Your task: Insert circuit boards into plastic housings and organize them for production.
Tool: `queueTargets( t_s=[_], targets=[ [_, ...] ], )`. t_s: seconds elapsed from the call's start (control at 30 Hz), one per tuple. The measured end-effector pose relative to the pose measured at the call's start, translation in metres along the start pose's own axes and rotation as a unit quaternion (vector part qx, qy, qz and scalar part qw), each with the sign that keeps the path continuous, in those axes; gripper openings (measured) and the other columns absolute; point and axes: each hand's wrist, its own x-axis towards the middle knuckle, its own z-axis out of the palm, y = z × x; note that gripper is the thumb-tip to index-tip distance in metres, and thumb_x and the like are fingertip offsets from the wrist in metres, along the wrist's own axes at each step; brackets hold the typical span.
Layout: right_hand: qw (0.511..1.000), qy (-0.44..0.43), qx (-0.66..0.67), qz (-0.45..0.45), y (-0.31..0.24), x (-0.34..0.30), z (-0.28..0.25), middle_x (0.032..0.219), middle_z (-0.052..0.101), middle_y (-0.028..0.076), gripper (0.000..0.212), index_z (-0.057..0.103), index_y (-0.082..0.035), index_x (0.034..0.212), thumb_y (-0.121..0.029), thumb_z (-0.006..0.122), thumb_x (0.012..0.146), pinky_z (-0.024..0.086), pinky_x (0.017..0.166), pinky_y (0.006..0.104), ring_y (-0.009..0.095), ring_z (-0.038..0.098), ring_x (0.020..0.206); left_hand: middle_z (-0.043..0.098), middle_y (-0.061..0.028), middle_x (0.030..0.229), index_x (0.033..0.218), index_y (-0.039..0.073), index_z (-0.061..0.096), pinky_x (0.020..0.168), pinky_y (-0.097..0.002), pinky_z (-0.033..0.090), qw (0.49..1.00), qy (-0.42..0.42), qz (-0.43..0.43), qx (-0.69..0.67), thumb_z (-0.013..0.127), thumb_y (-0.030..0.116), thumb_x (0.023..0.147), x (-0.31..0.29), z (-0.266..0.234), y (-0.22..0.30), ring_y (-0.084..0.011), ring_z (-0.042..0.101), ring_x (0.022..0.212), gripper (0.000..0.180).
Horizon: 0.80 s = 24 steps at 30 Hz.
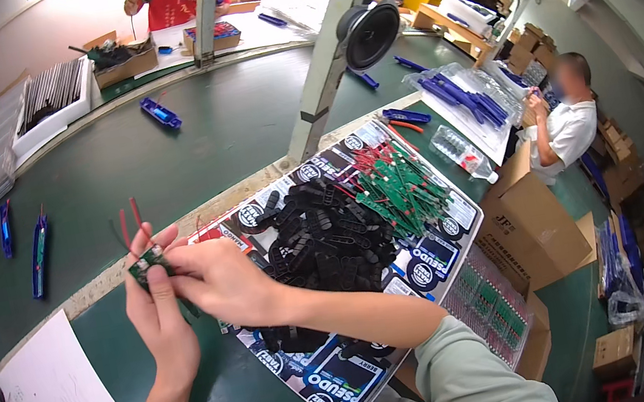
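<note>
While hands (157,303) (224,280) grip green circuit board (144,267) | printed sheet (342,376): lettered | carton (533,202): apparently blurred print

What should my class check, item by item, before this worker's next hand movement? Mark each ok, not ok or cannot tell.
1. Board held: ok; the left hand grips the green circuit board.
2. Second grip: cannot tell; the right hand is at the board, but its contact is partly hidden.
3. Wire joints: cannot tell; red wires rise above the board, but the joints are too small to judge.
4. Piles kept apart: not ok; the black parts and the pile of green boards meet side by side.
5. Blue casing clear of the hands: ok; it lies to their left, untouched.
</note>
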Motion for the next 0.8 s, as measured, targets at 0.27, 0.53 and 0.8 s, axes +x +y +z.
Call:
queueTargets(
  t_s=[0.27, 0.53, 0.8],
  targets=[
    [0.987, 0.106, -0.116, -0.024, -0.002, -0.002, 0.026, 0.072, 0.065, 0.021, 0.008, 0.062, 0.004, 0.089, -0.004, 0.061, 0.091, 0.051, 0.057, 0.043, 0.039, 0.067, 0.067, 0.062, -0.0187, 0.132, 0.146, -0.003, 0.043, 0.1, -0.0346, 0.05, 0.997, 0.073, -0.013, -0.036, 0.039, 0.03, 0.111, 0.0, 0.006, -0.004, -0.0222, 0.063, 0.116, 0.048],
    [0.977, 0.074, -0.191, -0.049, 0.001, -0.011, 0.03, 0.082, 0.066, 0.024, 0.02, 0.059, 0.007, 0.107, -0.007, 0.059, 0.093, 0.054, 0.062, 0.0435, 0.038, 0.069, 0.073, 0.053, -0.0161, 0.145, 0.15, 0.001, 0.039, 0.112, -0.0396, 0.041, 0.992, 0.043, -0.05, -0.105, 0.033, 0.035, 0.112, -0.002, 0.005, -0.009, -0.0244, 0.051, 0.133, 0.051],
    [0.992, -0.027, -0.119, -0.027, -0.008, -0.037, -0.024, 0.099, 0.065, 0.025, 0.048, 0.048, 0.004, 0.137, -0.004, 0.063, 0.092, 0.053, 0.077, 0.0453, 0.042, 0.067, 0.089, 0.032, -0.0123, 0.161, 0.162, 0.006, 0.017, 0.122, -0.042, 0.023, 0.982, -0.15, -0.088, -0.068, 0.04, 0.053, 0.105, -0.01, 0.003, -0.013, -0.0268, 0.035, 0.145, 0.077]
  ],
)
